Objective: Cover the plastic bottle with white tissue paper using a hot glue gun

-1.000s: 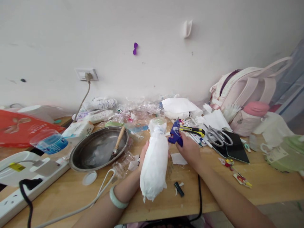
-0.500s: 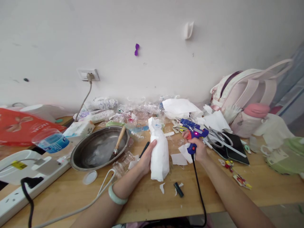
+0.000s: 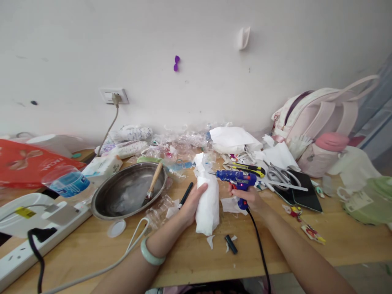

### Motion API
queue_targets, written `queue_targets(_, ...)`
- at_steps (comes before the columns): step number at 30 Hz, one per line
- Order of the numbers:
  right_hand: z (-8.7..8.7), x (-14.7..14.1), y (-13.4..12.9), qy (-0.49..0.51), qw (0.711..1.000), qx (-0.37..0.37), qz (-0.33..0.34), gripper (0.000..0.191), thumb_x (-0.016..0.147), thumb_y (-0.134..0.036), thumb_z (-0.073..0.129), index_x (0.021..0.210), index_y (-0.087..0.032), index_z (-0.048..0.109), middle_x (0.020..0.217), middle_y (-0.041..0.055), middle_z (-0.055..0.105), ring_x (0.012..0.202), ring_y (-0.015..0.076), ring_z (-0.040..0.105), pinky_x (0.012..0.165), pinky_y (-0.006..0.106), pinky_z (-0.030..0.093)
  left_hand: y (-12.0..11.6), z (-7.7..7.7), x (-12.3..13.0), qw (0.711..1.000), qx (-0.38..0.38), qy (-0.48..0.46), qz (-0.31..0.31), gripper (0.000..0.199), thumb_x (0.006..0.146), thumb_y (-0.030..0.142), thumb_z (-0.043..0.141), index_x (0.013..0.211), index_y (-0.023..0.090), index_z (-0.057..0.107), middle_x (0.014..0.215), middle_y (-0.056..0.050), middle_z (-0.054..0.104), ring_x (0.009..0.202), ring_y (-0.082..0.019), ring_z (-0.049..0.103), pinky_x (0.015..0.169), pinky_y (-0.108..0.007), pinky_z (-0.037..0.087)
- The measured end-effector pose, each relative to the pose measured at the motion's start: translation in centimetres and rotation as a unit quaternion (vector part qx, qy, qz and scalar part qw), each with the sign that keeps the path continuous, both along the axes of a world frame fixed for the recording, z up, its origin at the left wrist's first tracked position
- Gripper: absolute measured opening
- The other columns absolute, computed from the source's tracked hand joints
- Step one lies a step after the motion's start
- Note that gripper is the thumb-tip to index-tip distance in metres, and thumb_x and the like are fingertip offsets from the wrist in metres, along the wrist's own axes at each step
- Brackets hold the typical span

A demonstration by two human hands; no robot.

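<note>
Currently, left hand (image 3: 193, 204) holds white wrapped bundle (image 3: 207, 212), lower centre of frame; right hand (image 3: 250, 197) holds glue gun (image 3: 234, 178), nozzle (image 3: 212, 173) near upper end; likely step: gluing; next move calls for steady bundle, precise aim

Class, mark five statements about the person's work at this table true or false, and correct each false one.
1. The right grip holds the blue glue gun. True.
2. The left grip is empty. False: it holds the white-wrapped bundle.
3. The wooden-handled brush rests in the metal basin. True.
4. Neither arm wears anything. False: a pale green bracelet circles the left arm.
5. The pink-lidded bottle is near the pale backpack. True.
</note>
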State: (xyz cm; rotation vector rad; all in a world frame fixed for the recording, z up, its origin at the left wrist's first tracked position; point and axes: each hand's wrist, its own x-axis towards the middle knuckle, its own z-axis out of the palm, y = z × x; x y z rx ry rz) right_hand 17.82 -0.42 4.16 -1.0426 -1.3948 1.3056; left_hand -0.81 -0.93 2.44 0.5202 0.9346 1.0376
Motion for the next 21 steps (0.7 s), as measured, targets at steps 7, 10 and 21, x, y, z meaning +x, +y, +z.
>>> queue_targets(7, -0.66, 0.17, 0.41, -0.033, 0.999, 0.006, -0.009, 0.018, 0.060, -0.033, 0.061, 0.071, -0.019, 0.061, 0.067, 0.0008, 0.058, 0.060, 0.0134, 0.053, 0.061, 0.027, 0.046, -0.20, -0.13, 0.08, 1.000, 0.014, 0.006, -0.016, 0.048, 0.073, 0.035, 0.066, 0.115, 0.014, 0.056, 0.079, -0.007, 0.070, 0.066, -0.020, 0.065, 0.068, -0.030, 0.050)
queue_targets(10, -0.50, 0.15, 0.37, -0.040, 0.999, 0.005, -0.012, 0.017, 0.060, -0.032, 0.061, 0.069, -0.018, 0.061, 0.064, 0.0003, 0.057, 0.058, 0.0129, 0.052, 0.057, 0.026, 0.044, -0.21, -0.14, 0.08, 1.000, 0.020, 0.011, -0.019, 0.046, 0.074, 0.035, 0.066, 0.114, 0.014, 0.057, 0.079, -0.007, 0.070, 0.065, -0.019, 0.064, 0.068, -0.029, 0.050)
queue_targets(21, -0.36, 0.14, 0.49, -0.048, 0.999, -0.008, -0.017, 0.019, 0.056, -0.034, 0.059, 0.066, -0.018, 0.060, 0.066, 0.0013, 0.057, 0.056, 0.0125, 0.048, 0.056, 0.026, 0.042, -0.25, -0.07, 0.14, 1.000, 0.015, 0.014, -0.010, 0.046, 0.075, 0.035, 0.064, 0.116, 0.015, 0.055, 0.075, -0.005, 0.069, 0.061, -0.018, 0.063, 0.066, -0.029, 0.051)
